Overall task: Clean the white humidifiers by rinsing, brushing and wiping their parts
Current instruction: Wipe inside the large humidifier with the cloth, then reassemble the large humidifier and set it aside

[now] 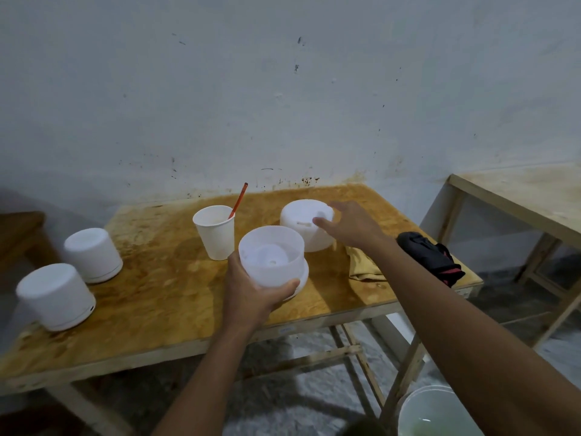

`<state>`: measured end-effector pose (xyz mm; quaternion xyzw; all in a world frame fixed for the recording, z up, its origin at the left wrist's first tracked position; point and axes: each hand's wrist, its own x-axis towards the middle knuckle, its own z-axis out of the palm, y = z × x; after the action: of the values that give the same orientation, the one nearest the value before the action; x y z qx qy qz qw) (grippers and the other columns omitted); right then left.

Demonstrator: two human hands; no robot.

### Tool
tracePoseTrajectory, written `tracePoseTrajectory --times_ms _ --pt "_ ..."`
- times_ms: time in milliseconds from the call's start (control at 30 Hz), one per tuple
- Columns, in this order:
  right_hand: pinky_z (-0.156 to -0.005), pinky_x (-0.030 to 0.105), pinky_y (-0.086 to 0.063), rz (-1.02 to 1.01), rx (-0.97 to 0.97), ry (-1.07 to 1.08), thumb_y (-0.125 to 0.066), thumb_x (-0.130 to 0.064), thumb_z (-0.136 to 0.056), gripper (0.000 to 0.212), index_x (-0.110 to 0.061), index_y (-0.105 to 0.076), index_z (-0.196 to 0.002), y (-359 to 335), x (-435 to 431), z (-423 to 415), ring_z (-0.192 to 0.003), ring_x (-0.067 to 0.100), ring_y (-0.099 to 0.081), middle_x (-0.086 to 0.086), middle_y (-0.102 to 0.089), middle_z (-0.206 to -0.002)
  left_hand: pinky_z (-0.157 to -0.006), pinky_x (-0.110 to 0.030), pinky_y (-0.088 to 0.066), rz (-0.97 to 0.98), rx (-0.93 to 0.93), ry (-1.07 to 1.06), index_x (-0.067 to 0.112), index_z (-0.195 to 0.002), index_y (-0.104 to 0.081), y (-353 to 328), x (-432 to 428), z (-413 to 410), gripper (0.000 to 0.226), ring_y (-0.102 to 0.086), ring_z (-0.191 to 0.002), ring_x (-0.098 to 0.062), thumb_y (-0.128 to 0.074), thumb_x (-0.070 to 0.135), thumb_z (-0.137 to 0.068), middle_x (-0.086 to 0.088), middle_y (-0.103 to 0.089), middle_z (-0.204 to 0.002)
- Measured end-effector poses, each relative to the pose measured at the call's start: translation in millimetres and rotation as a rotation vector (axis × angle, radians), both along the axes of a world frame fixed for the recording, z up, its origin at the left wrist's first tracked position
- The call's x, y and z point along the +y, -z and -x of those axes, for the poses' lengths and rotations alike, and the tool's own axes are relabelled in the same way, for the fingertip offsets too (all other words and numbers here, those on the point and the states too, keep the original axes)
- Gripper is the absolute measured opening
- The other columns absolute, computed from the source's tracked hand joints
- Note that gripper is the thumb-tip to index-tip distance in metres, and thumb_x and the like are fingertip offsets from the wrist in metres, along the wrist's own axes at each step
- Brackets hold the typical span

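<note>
A person's left grip (251, 287) is clamped around an open white humidifier tub (270, 259), held tilted toward the camera over the near side of a stained wooden bench (151, 309). The right grip (349, 228) – fingers apart and straight, holding nothing – reaches over a white humidifier cover (301, 225) standing just behind the tub; whether it touches cannot be told. A paper cup (215, 237) beside the tub has a red handle (239, 199) leaning out of it. At the bench's left end stand a far closed humidifier (92, 254) and a near closed humidifier (55, 295). A yellow cloth (364, 267) and a black cloth (430, 258) lie at the right – a white bucket (437, 410) sits on the floor.
</note>
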<state>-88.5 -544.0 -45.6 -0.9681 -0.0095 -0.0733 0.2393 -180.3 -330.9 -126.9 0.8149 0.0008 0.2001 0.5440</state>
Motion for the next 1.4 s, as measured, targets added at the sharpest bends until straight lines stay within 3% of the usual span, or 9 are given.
tracePoseTrajectory --times_ms 133,200,600,800,967,1033,1133,1300,1400 --pt "-0.107 0.05 -0.038 -0.027 0.202 -0.087 -0.063 -0.075 -0.073 0.107 -0.029 -0.013 -0.156 15 11 -22 -0.142 0.035 -0.027 0.007 -0.013 -0.159 -0.101 -0.039 -0.048 -0.007 0.011 0.012 0.032 -0.142 -0.023 0 -1 0 0.116 -0.043 -0.123 -0.01 -0.093 0.047 -0.05 0.009 -0.043 -0.134" --pt "-0.105 0.049 -0.038 -0.032 0.211 -0.066 -0.065 -0.075 -0.071 0.111 -0.03 -0.01 -0.156 23 14 -28 -0.141 0.036 -0.028 0.007 -0.01 -0.158 -0.101 -0.039 -0.048 -0.01 0.012 0.015 0.033 -0.141 -0.023 0 1 0 0.116 -0.043 -0.123 -0.009 -0.093 0.049 -0.05 0.01 -0.042 -0.133" --pt "-0.092 0.038 -0.043 -0.274 -0.024 0.011 -0.071 -0.066 -0.072 0.098 -0.031 -0.026 -0.151 33 12 -25 -0.127 0.032 -0.043 0.012 -0.033 -0.144 -0.1 -0.039 -0.05 -0.016 0.009 0.018 0.037 -0.14 -0.023 2 3 -2 0.117 -0.044 -0.122 -0.008 -0.09 0.056 -0.047 0.013 -0.043 -0.133" --pt "-0.092 0.046 -0.054 -0.52 -0.212 -0.138 -0.07 -0.074 -0.065 0.098 -0.032 -0.037 -0.147 10 11 10 -0.119 0.021 -0.051 -0.002 -0.045 -0.14 -0.099 -0.033 -0.047 0.008 0.001 0.041 0.039 -0.142 -0.022 0 2 -1 0.118 -0.043 -0.124 -0.008 -0.091 0.055 -0.048 0.012 -0.042 -0.136" --pt "-0.105 0.041 -0.042 -0.384 -0.179 -0.288 -0.072 -0.072 -0.067 0.095 -0.039 -0.033 -0.147 -1 24 50 -0.132 0.017 -0.038 -0.005 -0.038 -0.147 -0.092 -0.032 -0.053 0.113 -0.017 0.126 0.042 -0.141 -0.022 -4 7 1 0.115 -0.045 -0.124 -0.01 -0.088 0.058 -0.049 0.014 -0.043 -0.134" --pt "-0.101 0.034 -0.036 -0.324 -0.157 -0.314 -0.074 -0.064 -0.071 0.093 -0.038 -0.031 -0.149 -2 30 59 -0.132 0.017 -0.035 -0.002 -0.036 -0.147 -0.094 -0.037 -0.055 0.173 -0.005 0.171 0.039 -0.146 -0.015 -6 11 2 0.12 -0.044 -0.128 -0.014 -0.085 0.059 -0.051 0.011 -0.039 -0.14" --pt "-0.099 0.037 -0.037 -0.324 -0.132 -0.309 -0.075 -0.059 -0.073 0.09 -0.037 -0.031 -0.149 -3 39 68 -0.131 0.021 -0.037 0.001 -0.036 -0.146 -0.098 -0.034 -0.05 0.232 0.003 0.216 0.038 -0.15 0.0 -7 16 3 0.125 -0.036 -0.133 -0.015 -0.078 0.063 -0.055 0.008 -0.027 -0.151" --pt "-0.104 0.046 -0.04 -0.218 -0.107 -0.311 -0.074 -0.064 -0.071 0.095 -0.038 -0.028 -0.15 -2 48 76 -0.135 0.024 -0.035 0.001 -0.033 -0.149 -0.097 -0.03 -0.046 0.544 0.017 0.161 0.033 -0.148 -0.01 -12 19 1 0.1 -0.041 -0.13 -0.022 -0.057 0.066 -0.067 -0.003 -0.035 -0.147" --pt "-0.101 0.047 -0.045 -0.104 -0.075 -0.332 -0.073 -0.068 -0.069 0.098 -0.04 -0.026 -0.15 4 52 80 -0.134 0.024 -0.036 0.0 -0.03 -0.149 -0.095 -0.031 -0.046 0.591 0.039 0.127 0.027 -0.15 -0.018 -15 20 0 0.083 -0.043 -0.126 -0.021 -0.046 0.057 -0.079 -0.004 -0.038 -0.144"
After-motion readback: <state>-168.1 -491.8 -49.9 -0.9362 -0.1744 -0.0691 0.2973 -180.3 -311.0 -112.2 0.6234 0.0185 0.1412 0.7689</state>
